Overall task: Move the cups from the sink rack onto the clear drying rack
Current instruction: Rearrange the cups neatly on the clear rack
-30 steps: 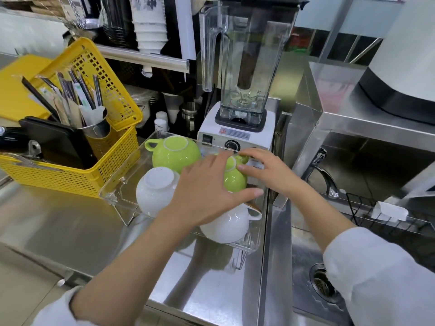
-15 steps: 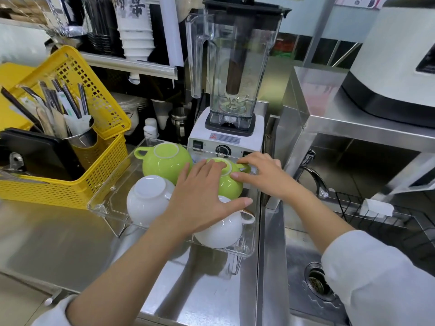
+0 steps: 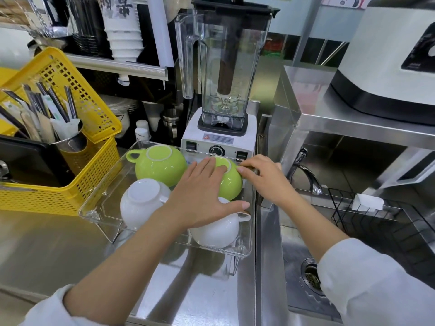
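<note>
Sleeves, white and cut off by the lower edge, lead up to both hands over the clear drying rack, which stands on the steel counter at the middle of the view. Nearest in the rack lies a white cup, upside down, its top hidden under the left hand. At 9 o'clock from it sits a second white cup, also inverted. Beyond, a small green cup lies between the two hands: the left hand is spread flat, fingers on that cup's left side and thumb over the near white cup, gripping nothing; the right hand is loosely open, its fingertips touching the green cup's right side. A larger green cup sits at 10 o'clock. The sink lies at 3 o'clock, with a black wire rack across it holding only a white block too small to identify. A yellow basket crowds the rack at 9 o'clock, a blender at 12.
</note>
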`<state>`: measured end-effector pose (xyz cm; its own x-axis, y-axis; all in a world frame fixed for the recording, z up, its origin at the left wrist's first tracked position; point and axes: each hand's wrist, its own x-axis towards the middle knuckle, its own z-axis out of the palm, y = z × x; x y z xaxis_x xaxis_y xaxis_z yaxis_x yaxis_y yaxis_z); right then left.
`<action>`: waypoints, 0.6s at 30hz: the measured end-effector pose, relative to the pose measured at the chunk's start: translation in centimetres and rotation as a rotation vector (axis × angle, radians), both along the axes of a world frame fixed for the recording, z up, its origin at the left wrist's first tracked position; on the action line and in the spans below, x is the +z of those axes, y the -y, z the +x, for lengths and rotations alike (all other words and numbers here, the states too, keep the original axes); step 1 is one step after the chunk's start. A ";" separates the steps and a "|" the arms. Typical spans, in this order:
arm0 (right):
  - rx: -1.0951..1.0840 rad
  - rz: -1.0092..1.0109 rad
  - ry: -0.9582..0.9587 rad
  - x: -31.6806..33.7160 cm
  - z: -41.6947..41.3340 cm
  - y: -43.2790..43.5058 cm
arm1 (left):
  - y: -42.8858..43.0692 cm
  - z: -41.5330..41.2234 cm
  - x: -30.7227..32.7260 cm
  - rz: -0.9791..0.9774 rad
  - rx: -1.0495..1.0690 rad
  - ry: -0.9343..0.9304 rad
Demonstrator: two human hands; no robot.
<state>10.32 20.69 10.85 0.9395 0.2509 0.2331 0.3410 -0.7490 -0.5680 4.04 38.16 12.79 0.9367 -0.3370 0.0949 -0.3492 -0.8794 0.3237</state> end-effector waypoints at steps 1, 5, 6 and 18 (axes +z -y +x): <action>-0.005 0.010 -0.004 0.0 0.0 0.0 | -0.1 0.1 -0.2 0.011 -0.006 0.005; -0.004 0.022 -0.005 -0.1 0.0 0.0 | -0.3 0.4 -0.6 -0.002 -0.009 0.018; -0.003 0.024 -0.004 0.0 0.0 -0.1 | -0.4 0.4 -0.7 -0.005 -0.006 0.031; -0.031 0.129 -0.085 0.9 -0.3 -0.2 | -0.8 1.2 -0.4 -0.014 -0.041 0.017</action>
